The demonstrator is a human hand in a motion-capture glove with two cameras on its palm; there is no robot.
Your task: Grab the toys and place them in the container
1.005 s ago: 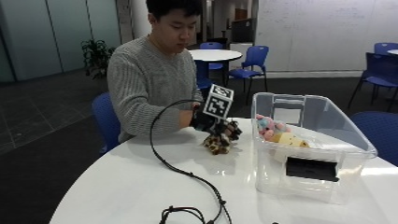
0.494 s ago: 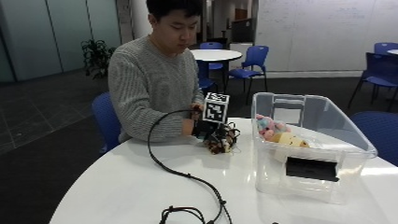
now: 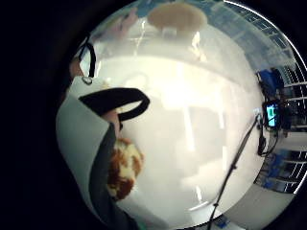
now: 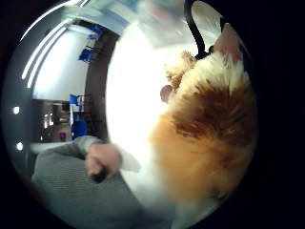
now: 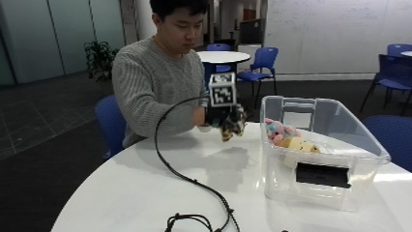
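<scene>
Plush toy point(image 5: 231, 126) clamped in gloved right hand point(image 5: 219, 116), airborne; carry toward 3 o'clock, clearing container point(image 5: 334, 145) rim before release.

place: office common area or meeting space | signs: round white tables point(image 5: 193, 193), blue chairs point(image 5: 260, 60), wall whiteboard point(image 5: 334, 29), glass partitions point(image 5: 58, 34), potted plant point(image 5: 96, 55), dark carpet floor point(image 5: 38, 121)
</scene>
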